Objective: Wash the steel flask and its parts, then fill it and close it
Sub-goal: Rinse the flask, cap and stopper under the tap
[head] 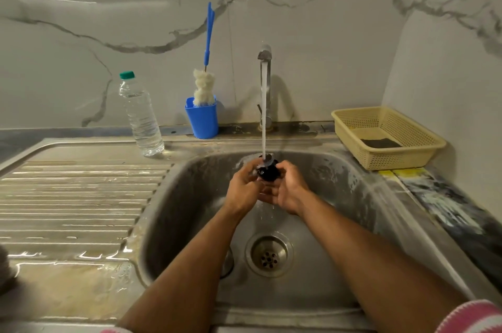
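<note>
- The black flask part — a lid or stopper, by its look — is held over the sink basin, toward its back edge, directly under the running water from the tap.
- Left hand curls its fingers round the part's left side; right hand curls round the right and cups beneath it.
- Small, stiff and light, I judge — yet wet and probably slippery, so grip its ribbed rim rather than the smooth top.
- The steel flask body is not in view.
- Bottle brush stands in a blue cup at the counter's back edge, near a plastic bottle.
</note>
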